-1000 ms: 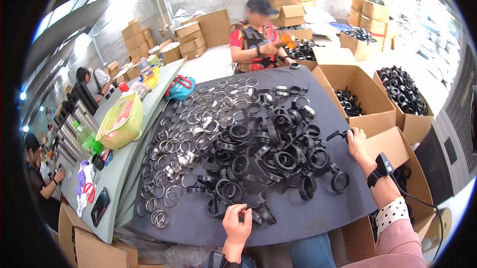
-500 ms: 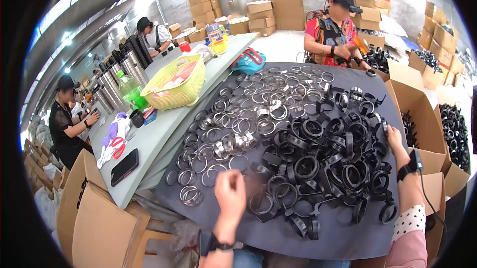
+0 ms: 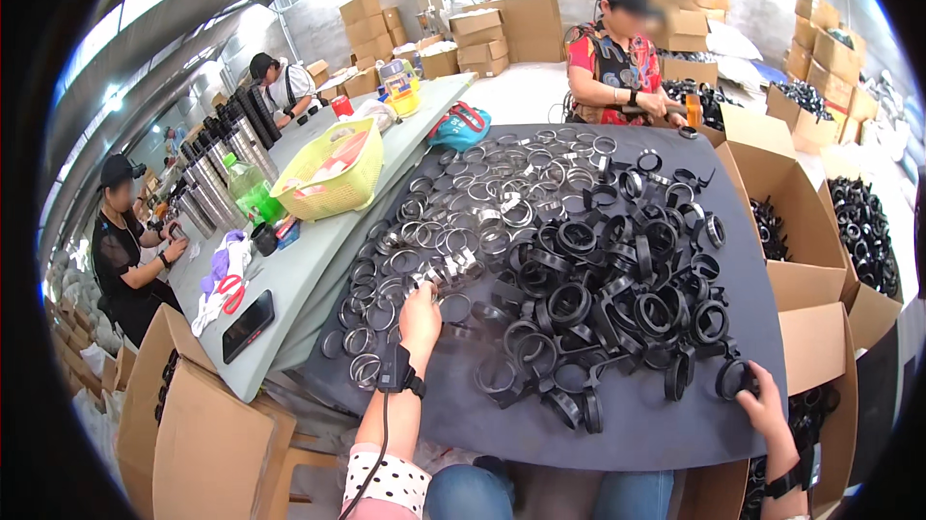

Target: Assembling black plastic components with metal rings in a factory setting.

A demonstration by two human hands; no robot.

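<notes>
My left hand (image 3: 421, 319) reaches into the silver metal rings (image 3: 453, 271) on the left side of the dark table. Its fingertips are pinched on one of them, partly hidden among its neighbours. At the near right edge of the table, my right hand (image 3: 765, 404) grips a black ring (image 3: 734, 380), with thumb and fingers around its rim. Between the hands spreads a heap of black ring-shaped parts (image 3: 579, 303), some with a flat arm sticking out. More silver rings lie loose toward the far side.
A grey-green table (image 3: 318, 255) at left carries a yellow basket (image 3: 333, 194), a green bottle (image 3: 253, 194), red scissors (image 3: 230, 294) and a phone (image 3: 249, 325). Open cartons (image 3: 786, 173) with black parts stand along the right. A co-worker (image 3: 612, 67) holds an orange-headed tool across the table.
My left hand has moved forward onto the silver rings. My right hand has come nearer along the right edge and now shows a black ring in its fingers. The view has shifted slightly.
</notes>
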